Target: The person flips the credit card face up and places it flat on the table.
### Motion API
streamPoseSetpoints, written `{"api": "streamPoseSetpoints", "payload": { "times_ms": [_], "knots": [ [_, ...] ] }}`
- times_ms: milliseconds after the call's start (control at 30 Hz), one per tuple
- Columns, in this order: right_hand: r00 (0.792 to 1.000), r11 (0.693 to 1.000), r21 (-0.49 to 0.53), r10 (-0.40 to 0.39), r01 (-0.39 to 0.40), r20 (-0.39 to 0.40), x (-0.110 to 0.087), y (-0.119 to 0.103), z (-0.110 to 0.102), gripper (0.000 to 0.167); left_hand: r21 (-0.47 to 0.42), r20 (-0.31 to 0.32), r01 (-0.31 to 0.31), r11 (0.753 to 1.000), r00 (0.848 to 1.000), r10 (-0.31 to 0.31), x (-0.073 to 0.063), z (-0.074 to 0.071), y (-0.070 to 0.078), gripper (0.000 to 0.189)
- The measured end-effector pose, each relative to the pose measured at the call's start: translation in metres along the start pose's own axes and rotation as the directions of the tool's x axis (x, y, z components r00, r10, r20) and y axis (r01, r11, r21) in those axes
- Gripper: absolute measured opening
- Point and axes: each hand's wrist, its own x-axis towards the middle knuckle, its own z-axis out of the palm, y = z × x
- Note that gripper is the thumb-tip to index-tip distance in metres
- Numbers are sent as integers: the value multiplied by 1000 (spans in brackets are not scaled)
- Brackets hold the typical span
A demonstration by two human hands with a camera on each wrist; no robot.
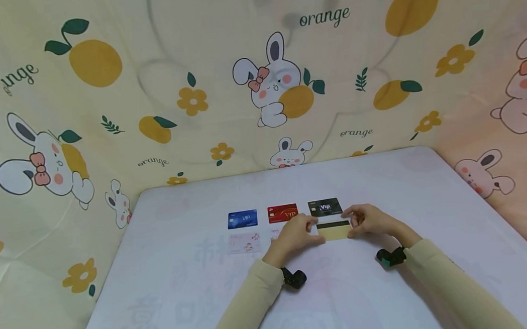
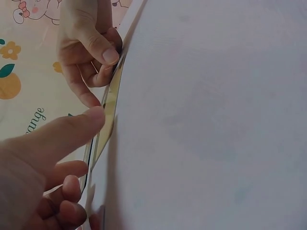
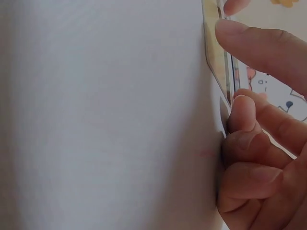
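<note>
A gold card [image 1: 334, 232] with a dark stripe lies just below a black "Vip" card [image 1: 325, 207] in the head view. At its left end my left hand [image 1: 295, 233] holds it, thumb by the lower corner and index finger by the upper one. My right hand [image 1: 373, 220] grips the opposite end in the same manner. Both wrist views show the gold card edge-on as a thin strip near the thumbs. Left of the black card are a red VIP card [image 1: 282, 212] and a blue VIP card [image 1: 242, 219].
Under the blue card lies a pale pink-patterned card [image 1: 244, 243]. A similar pale card [image 1: 274, 232] below the red one is mostly hidden by my left hand. All rest on a white-covered table [image 1: 170, 271], backed by a printed cloth [image 1: 228, 31].
</note>
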Motion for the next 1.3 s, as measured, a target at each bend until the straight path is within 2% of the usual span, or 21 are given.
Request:
{"api": "streamPoseSetpoints", "payload": {
  "times_ms": [200, 433, 933, 1300],
  "knots": [
    [1000, 1000, -5, 4, -4, -4, 0, -1, 1, 58, 47, -9, -27, 999, 1000, 27, 0, 2, 0, 56],
    [1000, 1000, -16, -1, 1, -12, 2, 1, 1, 54, 51, -24, -46, 998, 999, 47, 0, 3, -1, 54],
    [1000, 1000, -23, -9, 9, 8, 5, 0, 2, 48, 50, -18, -24, 998, 1000, 24, 0, 3, 2, 56],
    [999, 999, 2, -51, 51, 10, 2, -1, 1, 49, 68, -45, -59, 996, 997, 62, 0, 4, 4, 57]
  ]
}}
